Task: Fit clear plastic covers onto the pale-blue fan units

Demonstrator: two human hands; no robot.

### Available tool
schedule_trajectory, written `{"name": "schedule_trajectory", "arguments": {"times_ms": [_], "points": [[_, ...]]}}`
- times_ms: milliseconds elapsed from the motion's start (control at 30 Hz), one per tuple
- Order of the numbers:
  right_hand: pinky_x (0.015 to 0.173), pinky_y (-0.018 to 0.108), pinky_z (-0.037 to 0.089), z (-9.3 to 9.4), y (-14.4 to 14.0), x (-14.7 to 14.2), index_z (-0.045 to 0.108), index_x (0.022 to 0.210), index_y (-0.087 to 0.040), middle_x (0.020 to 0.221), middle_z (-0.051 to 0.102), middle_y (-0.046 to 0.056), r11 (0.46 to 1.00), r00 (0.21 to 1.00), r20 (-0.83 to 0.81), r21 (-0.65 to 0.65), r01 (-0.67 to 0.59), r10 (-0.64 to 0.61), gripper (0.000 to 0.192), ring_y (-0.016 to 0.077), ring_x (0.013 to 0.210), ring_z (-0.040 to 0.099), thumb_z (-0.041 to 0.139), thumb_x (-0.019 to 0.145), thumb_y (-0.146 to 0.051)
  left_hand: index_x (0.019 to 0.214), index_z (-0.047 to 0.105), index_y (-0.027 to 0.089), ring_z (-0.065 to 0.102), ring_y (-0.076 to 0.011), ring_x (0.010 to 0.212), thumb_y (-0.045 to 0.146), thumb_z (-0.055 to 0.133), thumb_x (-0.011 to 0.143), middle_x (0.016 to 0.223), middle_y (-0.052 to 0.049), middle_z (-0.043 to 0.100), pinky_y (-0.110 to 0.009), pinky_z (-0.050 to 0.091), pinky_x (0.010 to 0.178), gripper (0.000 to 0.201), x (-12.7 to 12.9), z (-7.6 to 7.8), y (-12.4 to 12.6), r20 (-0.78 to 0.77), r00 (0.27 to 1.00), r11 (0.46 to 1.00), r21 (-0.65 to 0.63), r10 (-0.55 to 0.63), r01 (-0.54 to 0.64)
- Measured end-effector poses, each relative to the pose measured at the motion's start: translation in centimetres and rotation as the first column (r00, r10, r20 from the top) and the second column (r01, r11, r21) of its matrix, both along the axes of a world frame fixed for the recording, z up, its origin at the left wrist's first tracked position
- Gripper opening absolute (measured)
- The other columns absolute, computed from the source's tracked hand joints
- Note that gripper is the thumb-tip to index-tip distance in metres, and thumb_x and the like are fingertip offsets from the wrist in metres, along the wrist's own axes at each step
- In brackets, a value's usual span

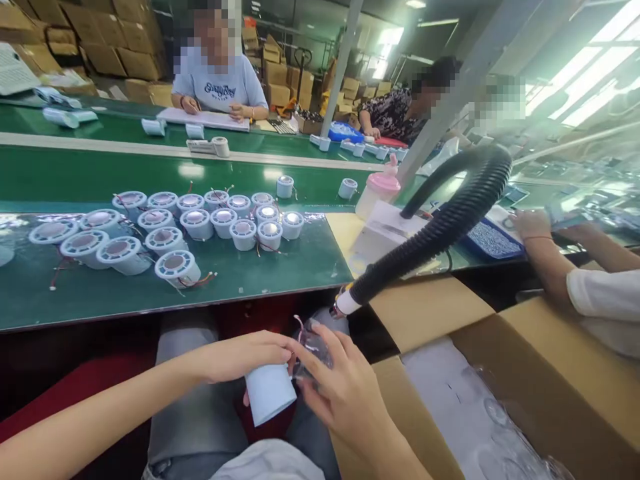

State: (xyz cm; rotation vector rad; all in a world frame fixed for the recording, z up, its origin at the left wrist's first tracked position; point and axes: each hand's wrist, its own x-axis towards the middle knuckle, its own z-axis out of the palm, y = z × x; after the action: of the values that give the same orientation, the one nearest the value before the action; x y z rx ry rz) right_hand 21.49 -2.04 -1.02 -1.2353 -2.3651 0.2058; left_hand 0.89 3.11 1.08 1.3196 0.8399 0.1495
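While the left hand (253, 358) grips a pale blue housing (273, 397) above the lap (193, 417), the right hand (347, 377), nearer the clear plastic piece (317, 347), curls its fingers around that, just right of the housing; whether they touch, I can't tell. The housing's smooth, cup-like body tilts, its long axis slanting downward.

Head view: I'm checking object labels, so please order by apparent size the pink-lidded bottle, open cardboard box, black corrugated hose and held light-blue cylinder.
1. Open cardboard box
2. Black corrugated hose
3. Light-blue cylinder and pink-lidded bottle: too alike to rank
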Motion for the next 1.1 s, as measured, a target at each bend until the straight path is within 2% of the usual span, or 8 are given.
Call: {"name": "schedule_trajectory", "arguments": {"times_ms": [100,200,300,400,600,767,900,1100], "points": [[0.077,0.052,0.054,-0.2,0.5,-0.1,0.066,0.110,-0.024,0.132,0.050,0.017,0.994,0.998,0.043,-0.102,0.044,-0.040,0.044,0.0364,0.103,0.055,0.060,0.071,-0.005,0.083,0.063,0.017,0.054,-0.0157,0.070,0.037,0.046,0.089,0.080,-0.001,0.059,-0.022,0.045,0.059,0.027,0.2,0.9,-1.0,-0.130,0.990,0.961,0.264,-0.052,0.085],[0.085,0.042,0.052,-0.3,0.2,0.2,0.067,0.078,-0.021,0.126,0.053,0.011,0.938,0.988,-0.151,-0.344,-0.035,-0.018,0.017,0.0292,0.107,0.055,0.069,0.069,-0.006,0.090,0.064,0.019,0.057,-0.0185,0.084,0.030,0.046,0.090,0.091,-0.002,0.062,-0.027,0.044,0.078,0.021,-0.1,1.1,-1.5,-0.167,0.985,0.890,0.454,0.037,0.043],[0.088,0.034,0.050,0.0,-0.3,0.1,0.062,0.073,-0.020,0.116,0.056,0.007,0.851,0.927,-0.360,-0.515,-0.103,-0.105,0.007,0.0223,0.105,0.057,0.069,0.076,-0.019,0.099,0.064,0.021,0.058,-0.0196,0.090,0.030,0.052,0.087,0.097,-0.003,0.062,-0.030,0.044,0.083,0.019,-0.2,-0.1,-2.1,-0.082,0.975,0.871,0.470,0.208,-0.146],[0.084,0.031,0.049,0.4,-0.4,-0.2,0.062,0.070,-0.020,0.110,0.058,0.007,0.831,0.862,-0.459,-0.550,-0.087,-0.213,0.019,0.0198,0.100,0.059,0.055,0.087,-0.024,0.112,0.062,0.023,0.059,-0.0212,0.090,0.037,0.069,0.075,0.100,-0.005,0.058,-0.032,0.049,0.079,0.040,0.0,-1.9,-2.7,0.041,0.944,0.863,0.392,0.329,-0.318],[0.057,0.024,0.048,0.3,0.3,0.1,0.061,0.055,-0.018,0.092,0.064,0.008,0.761,0.724,-0.557,-0.645,-0.068,-0.408,0.030,0.0191,0.082,0.061,0.059,0.081,-0.033,0.115,0.063,0.027,0.049,-0.0296,0.117,0.031,0.085,0.057,0.123,-0.009,0.051,-0.046,0.038,0.103,0.062,-0.1,-4.0,-3.2,0.033,0.966,0.788,0.572,0.256,-0.229],[0.072,0.033,0.053,-0.2,0.7,0.7,0.065,0.052,-0.019,0.092,0.070,0.008,0.677,0.562,-0.645,-0.710,-0.193,-0.517,0.032,0.0225,0.088,0.064,0.069,0.074,-0.041,0.125,0.054,0.028,0.054,-0.0275,0.116,0.027,0.081,0.064,0.129,-0.009,0.053,-0.041,0.049,0.094,0.067,-0.2,-3.7,-3.3,0.127,0.966,0.935,0.250,0.226,-0.251],[0.074,0.037,0.057,-0.7,0.5,1.1,0.072,0.065,-0.021,0.106,0.071,0.010,0.632,0.511,-0.692,-0.705,-0.324,-0.510,0.027,0.0267,0.100,0.065,0.072,0.072,-0.046,0.127,0.048,0.026,0.060,-0.0219,0.107,0.022,0.079,0.066,0.125,-0.007,0.057,-0.038,0.050,0.093,0.068,-0.2,-3.7,-3.6,0.241,0.934,0.964,-0.032,0.263,-0.263],[0.098,0.043,0.048,-1.3,-0.8,1.6,0.065,0.111,-0.026,0.129,0.059,0.011,0.865,0.823,-0.560,-0.455,-0.212,-0.093,0.039,0.0270,0.121,0.054,0.075,0.073,-0.026,0.127,0.043,0.027,0.064,-0.0171,0.083,0.025,0.074,0.073,0.110,-0.006,0.060,-0.026,0.057,0.061,0.062,-0.1,-4.3,-4.4,0.278,0.885,0.922,-0.218,0.372,-0.319]]}}
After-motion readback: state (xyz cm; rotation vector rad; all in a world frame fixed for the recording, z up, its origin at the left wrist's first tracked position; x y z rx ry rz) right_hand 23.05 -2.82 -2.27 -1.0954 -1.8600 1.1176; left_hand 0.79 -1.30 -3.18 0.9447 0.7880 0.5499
